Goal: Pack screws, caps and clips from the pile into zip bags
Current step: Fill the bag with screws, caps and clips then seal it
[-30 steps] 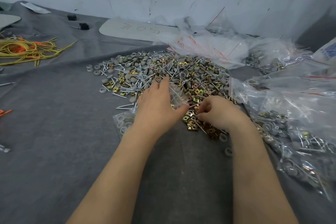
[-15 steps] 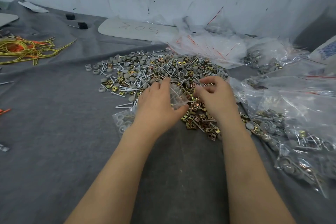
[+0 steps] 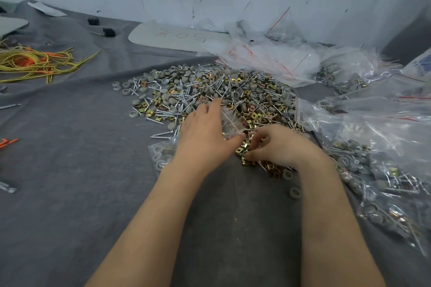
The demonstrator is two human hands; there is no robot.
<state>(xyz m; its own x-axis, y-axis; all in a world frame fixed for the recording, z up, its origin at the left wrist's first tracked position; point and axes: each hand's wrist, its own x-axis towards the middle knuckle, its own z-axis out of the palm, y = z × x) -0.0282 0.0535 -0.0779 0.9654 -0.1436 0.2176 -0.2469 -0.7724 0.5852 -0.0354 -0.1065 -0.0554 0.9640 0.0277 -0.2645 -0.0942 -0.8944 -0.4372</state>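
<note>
A wide pile [image 3: 210, 93] of silver screws, grey round caps and brass clips lies on the grey cloth in the middle. My left hand [image 3: 205, 133] holds a small clear zip bag [image 3: 229, 122] at the pile's near edge, its mouth facing right. My right hand [image 3: 277, 144] sits just right of the bag, fingers curled down over a patch of brass clips [image 3: 242, 150], pinching some. What it holds is mostly hidden by the fingers. A filled zip bag [image 3: 163, 154] with grey caps lies under my left wrist.
Many filled zip bags [image 3: 377, 170] heap along the right side. Empty red-striped bags [image 3: 268, 58] lie behind the pile. A white board [image 3: 168, 35] lies by the wall. Yellow and orange wires [image 3: 35, 63] sit far left. A loose grey cap [image 3: 294, 192] lies near my right forearm.
My right hand went up to the bag's mouth half a second ago, then came back down toward me onto the brass clips. My left hand kept the bag in place.
</note>
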